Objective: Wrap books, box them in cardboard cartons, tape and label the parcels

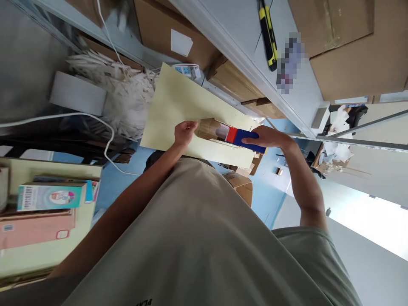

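Note:
My right hand [266,137] is closed round a narrow blue and red package [247,139], its thumb lying along the blue end. Beyond the red band, the package runs into a see-through part with something pale inside. A brownish, see-through wrapping [206,128] continues from there toward my left hand [185,132]. The fingers of that hand are pinched together at the wrapping's far end, though the exact grip is too small to make out. Both hands are above a pale yellow board [172,100].
A yellow and black utility knife [268,36] lies on a white shelf [242,34], near cardboard boxes [350,59]. White scraps [111,93] are heaped at left, by a white box [78,93] and a cable [110,146]. Books [51,197] lie lower left. A power strip [186,71] sits behind the board.

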### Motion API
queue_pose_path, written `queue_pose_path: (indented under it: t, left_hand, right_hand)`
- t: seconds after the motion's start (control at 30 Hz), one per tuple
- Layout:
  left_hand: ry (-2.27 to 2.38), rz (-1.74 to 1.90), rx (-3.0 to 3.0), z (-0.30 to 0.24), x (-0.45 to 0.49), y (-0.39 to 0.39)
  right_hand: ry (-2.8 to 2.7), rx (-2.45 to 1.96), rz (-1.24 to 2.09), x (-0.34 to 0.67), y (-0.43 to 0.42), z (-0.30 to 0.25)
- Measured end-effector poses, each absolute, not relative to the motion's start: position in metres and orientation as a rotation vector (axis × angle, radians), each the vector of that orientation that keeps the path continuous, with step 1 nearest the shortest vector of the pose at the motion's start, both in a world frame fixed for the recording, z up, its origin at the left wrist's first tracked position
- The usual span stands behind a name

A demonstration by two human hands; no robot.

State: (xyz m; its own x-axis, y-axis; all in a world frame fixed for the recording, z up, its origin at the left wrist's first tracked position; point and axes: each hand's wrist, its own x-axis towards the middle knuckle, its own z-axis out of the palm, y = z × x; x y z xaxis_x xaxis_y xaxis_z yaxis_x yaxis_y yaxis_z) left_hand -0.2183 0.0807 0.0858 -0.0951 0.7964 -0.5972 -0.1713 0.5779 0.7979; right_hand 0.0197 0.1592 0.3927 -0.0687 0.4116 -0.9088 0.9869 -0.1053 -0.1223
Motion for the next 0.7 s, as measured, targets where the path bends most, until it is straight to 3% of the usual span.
queue_pose_path:
  t: [0.7]
  left_hand:
    - [1.506, 0.773, 0.58, 0.023, -0.155, 0.071]
  right_hand:
    - [1.402, 1.57, -0.824, -0.052, 0.166, 0.371]
